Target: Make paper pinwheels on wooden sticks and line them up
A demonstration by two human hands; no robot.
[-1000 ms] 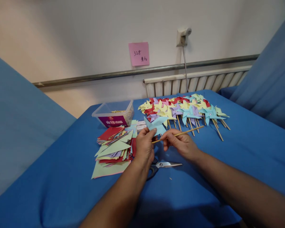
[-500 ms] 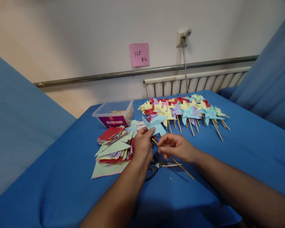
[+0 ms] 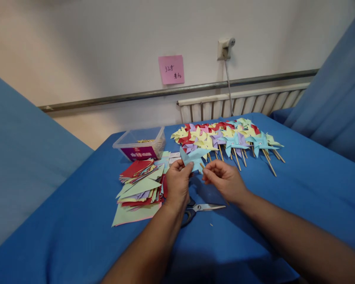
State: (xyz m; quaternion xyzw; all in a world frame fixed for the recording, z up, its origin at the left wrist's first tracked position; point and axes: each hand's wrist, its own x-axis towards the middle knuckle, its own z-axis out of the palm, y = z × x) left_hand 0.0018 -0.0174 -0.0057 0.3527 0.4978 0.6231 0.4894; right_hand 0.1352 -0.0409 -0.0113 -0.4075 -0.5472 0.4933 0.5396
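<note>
My left hand (image 3: 177, 183) pinches a light blue paper pinwheel (image 3: 193, 156) by its lower edge, above the blue table (image 3: 298, 189). My right hand (image 3: 225, 179) holds a thin wooden stick (image 3: 201, 166) whose tip touches the back of the pinwheel; most of the stick is hidden under my fingers. Scissors (image 3: 204, 207) lie on the cloth just below both hands. A pile of cut coloured paper (image 3: 139, 185) sits left of my left hand.
A row of finished pinwheels on sticks (image 3: 227, 138) lies at the back of the table. A clear plastic box (image 3: 140, 144) stands at the back left. Behind are a wall with a pink note (image 3: 171, 69), a radiator (image 3: 242, 104) and a socket with cable (image 3: 225, 47).
My right hand has swung the stick from pointing right, then down-right, to upright behind the pinwheel, and moved closer to my left hand. The pinwheel has stayed in my left hand.
</note>
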